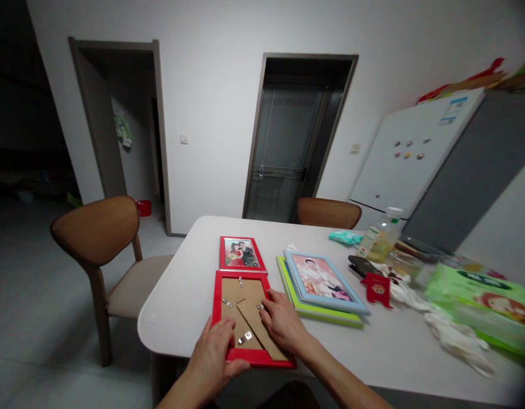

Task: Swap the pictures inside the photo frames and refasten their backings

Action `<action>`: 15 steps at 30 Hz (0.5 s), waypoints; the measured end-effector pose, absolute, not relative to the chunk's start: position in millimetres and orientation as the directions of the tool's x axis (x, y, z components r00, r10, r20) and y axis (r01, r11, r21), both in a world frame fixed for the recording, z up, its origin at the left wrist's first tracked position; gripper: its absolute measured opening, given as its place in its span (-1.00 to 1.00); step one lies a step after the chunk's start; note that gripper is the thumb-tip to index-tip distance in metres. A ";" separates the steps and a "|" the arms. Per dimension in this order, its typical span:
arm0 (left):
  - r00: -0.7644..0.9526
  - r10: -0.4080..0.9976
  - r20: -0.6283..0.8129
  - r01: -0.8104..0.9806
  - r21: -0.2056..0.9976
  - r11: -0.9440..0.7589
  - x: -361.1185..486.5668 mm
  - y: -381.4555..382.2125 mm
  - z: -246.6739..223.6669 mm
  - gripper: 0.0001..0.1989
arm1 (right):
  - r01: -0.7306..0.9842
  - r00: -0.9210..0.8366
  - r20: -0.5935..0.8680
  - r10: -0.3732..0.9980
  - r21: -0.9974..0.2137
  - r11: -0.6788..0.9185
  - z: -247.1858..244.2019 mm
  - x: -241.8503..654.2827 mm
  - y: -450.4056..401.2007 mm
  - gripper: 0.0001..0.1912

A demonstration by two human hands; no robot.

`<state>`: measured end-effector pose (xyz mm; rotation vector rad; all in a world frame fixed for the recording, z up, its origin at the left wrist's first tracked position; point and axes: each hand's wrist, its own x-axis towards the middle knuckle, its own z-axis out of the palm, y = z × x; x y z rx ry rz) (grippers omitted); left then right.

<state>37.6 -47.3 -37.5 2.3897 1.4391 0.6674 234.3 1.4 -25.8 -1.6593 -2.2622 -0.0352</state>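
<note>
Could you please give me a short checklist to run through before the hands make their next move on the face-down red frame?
1. Frame supported: ok; the face-down red frame lies on the white table, backing up.
2. Frame steadied: ok; the left hand rests on its left side near the bottom corner.
3. Right hand placed: ok; its fingers are at the right-hand clip.
4. Bottom clip fastened: cannot tell; it is visible, but its hold is unclear.
5. Gap from the photo-up red frame: cannot tell; they meet or nearly meet.
6. Apart from the light blue frame: ok; that lies to the right, on a green one.
</note>
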 end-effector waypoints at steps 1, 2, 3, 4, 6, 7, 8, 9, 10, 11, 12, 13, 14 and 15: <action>0.401 0.881 0.251 0.754 0.455 -0.473 37.4 -47.2 -38.2 -0.39 | 0.923 -0.277 0.288 0.917 -0.185 0.337 -24.8 232.4 -1.4 -0.75; 0.403 0.879 0.254 0.751 0.456 -0.477 37.3 -47.0 -38.7 -0.37 | 0.907 -0.303 0.298 0.905 -0.200 0.369 -23.5 229.6 -4.8 -0.74; 0.404 0.879 0.254 0.751 0.457 -0.477 37.2 -46.9 -39.0 -0.37 | 0.884 -0.342 0.305 0.889 -0.218 0.414 -22.2 226.4 -8.5 -0.74; 0.406 0.878 0.252 0.751 0.455 -0.478 37.2 -46.7 -39.2 -0.39 | 0.851 -0.393 0.306 0.867 -0.235 0.469 -20.9 222.8 -12.6 -0.74; 0.417 0.875 0.247 0.751 0.448 -0.484 37.1 -46.2 -40.1 -0.43 | 0.784 -0.494 0.291 0.819 -0.259 0.565 -18.9 215.9 -20.8 -0.78; 0.422 0.872 0.247 0.751 0.443 -0.489 37.0 -45.9 -40.9 -0.44 | 0.757 -0.532 0.283 0.798 -0.264 0.598 -18.3 213.2 -24.5 -0.80; 0.426 0.869 0.251 0.750 0.439 -0.494 36.9 -45.6 -42.1 -0.43 | 0.739 -0.555 0.280 0.783 -0.266 0.619 -18.0 211.4 -27.9 -0.81; 0.429 0.866 0.256 0.749 0.436 -0.500 36.8 -45.2 -43.5 -0.41 | 0.727 -0.569 0.281 0.773 -0.266 0.633 -17.8 210.4 -30.9 -0.83; 0.428 0.864 0.263 0.748 0.434 -0.503 36.7 -44.8 -44.9 -0.39 | 0.720 -0.576 0.285 0.766 -0.267 0.640 -17.6 210.3 -33.7 -0.83; 0.426 0.864 0.269 0.747 0.434 -0.504 36.7 -44.6 -46.1 -0.36 | 0.715 -0.581 0.289 0.761 -0.267 0.646 -17.4 211.0 -36.2 -0.84; 0.422 0.863 0.276 0.745 0.437 -0.504 36.8 -44.5 -46.6 -0.34 | 0.708 -0.589 0.289 0.755 -0.267 0.654 -17.1 212.2 -38.6 -0.84; 0.419 0.863 0.282 0.742 0.442 -0.505 37.0 -44.6 -46.5 -0.34 | 0.701 -0.597 0.287 0.749 -0.266 0.662 -16.6 213.6 -41.0 -0.84; 0.416 0.863 0.286 0.738 0.448 -0.505 37.2 -44.9 -45.7 -0.34 | 0.696 -0.604 0.284 0.745 -0.266 0.667 -15.9 215.0 -43.2 -0.84; 0.414 0.864 0.287 0.735 0.454 -0.503 37.5 -45.3 -44.3 -0.35 | 0.693 -0.610 0.278 0.742 -0.268 0.669 -15.1 216.2 -45.2 -0.83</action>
